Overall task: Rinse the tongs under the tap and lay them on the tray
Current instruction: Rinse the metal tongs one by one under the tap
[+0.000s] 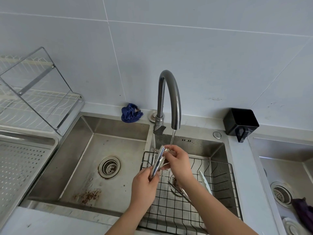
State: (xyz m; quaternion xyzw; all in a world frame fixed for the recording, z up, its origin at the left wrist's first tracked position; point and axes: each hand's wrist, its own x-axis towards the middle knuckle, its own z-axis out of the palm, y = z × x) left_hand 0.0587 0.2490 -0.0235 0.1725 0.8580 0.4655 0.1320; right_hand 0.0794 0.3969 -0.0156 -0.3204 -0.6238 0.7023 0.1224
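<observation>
The metal tongs (157, 162) are being held closed and slanted over the right-hand basin. Their toothed tip is pointing up towards the spout and their handle end is running down into the left hand (144, 184). That hand's fingers (152, 174) are curling round the handle end and gripping it. The right hand (177, 161) is closing on the tip end, with its fingertips (166, 147) pinching the metal just where the thin water stream (173, 138) is falling from the tap (176, 99). The water is landing right at those fingertips, so the tongs are sitting between the two sets of fingers, gripped at both ends.

To my eye the rinse is what is going on, with the right fingers working the tip under the flow. The laying down has not begun.

Below the fingers a black wire basket (216, 185) is sitting in the basin, and a white utensil (205, 182) is lying in it, off to the right of the right wrist. Well out to the left of the left fingers, past the other basin, a perforated steel tray (22, 167) is waiting.

The next move, I would say, is for the right fingers to let go. The left hand would then carry the dripping tongs across the left basin and set them flat on that tray.
</observation>
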